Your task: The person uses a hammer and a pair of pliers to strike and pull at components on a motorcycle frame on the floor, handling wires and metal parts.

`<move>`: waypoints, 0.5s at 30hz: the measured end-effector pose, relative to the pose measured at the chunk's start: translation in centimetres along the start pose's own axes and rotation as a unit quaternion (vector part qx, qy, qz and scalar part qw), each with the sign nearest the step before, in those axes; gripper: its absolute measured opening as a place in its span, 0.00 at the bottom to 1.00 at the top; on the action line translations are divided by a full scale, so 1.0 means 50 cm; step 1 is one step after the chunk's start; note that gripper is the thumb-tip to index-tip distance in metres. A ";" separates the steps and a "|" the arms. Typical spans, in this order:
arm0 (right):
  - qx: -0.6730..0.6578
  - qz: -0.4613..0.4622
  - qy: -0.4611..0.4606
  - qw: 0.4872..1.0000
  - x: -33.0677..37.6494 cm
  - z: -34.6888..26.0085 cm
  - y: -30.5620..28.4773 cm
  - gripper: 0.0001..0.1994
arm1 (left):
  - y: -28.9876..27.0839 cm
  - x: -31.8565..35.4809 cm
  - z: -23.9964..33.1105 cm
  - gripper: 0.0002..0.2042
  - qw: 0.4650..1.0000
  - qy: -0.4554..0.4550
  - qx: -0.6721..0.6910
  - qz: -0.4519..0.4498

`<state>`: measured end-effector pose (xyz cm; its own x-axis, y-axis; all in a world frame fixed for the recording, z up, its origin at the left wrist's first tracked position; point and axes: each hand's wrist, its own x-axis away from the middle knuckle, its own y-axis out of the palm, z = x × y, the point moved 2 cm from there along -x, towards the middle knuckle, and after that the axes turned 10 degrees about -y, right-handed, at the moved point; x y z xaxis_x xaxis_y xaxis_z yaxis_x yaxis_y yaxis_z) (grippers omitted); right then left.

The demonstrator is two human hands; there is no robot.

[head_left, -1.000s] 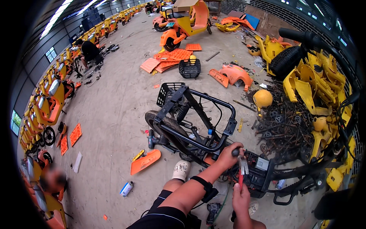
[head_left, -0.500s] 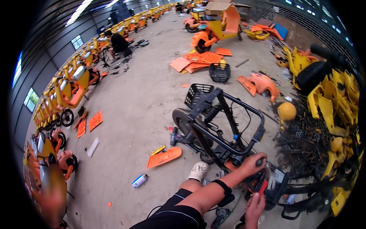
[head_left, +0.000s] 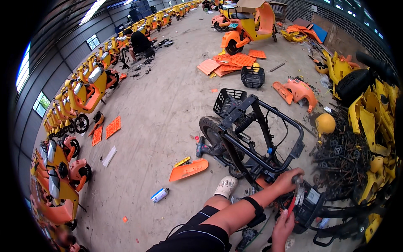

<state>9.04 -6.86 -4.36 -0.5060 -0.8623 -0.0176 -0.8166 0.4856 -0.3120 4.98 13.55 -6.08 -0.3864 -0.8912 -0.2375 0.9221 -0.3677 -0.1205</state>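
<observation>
While hands (head_left: 289, 199) work, black basket (head_left: 252, 77) sits empty.

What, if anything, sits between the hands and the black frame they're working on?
Nothing visible. The left hand already rests on the black scooter frame at its lower end, and the right hand holds a red-handled tool whose head reaches up beside the left hand. Exactly what the tool tip touches is too small to tell.
</observation>
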 end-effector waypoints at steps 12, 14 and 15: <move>0.072 -0.005 -0.034 0.997 -0.001 -0.046 0.009 0.16 | -0.011 -0.003 0.007 0.07 1.000 -0.011 0.014 -0.014; 0.063 -0.016 -0.041 0.997 0.001 -0.045 0.007 0.17 | -0.011 0.001 0.000 0.06 1.000 -0.011 0.022 -0.004; 0.060 -0.010 -0.034 0.998 0.003 -0.042 0.006 0.17 | -0.008 0.001 0.003 0.06 1.000 -0.015 0.023 -0.003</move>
<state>8.16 -6.54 -2.46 -0.4666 -0.8814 -0.0738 -0.7848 0.4510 -0.4250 4.58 13.60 -5.89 -0.3927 -0.8959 -0.2077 0.9196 -0.3853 -0.0770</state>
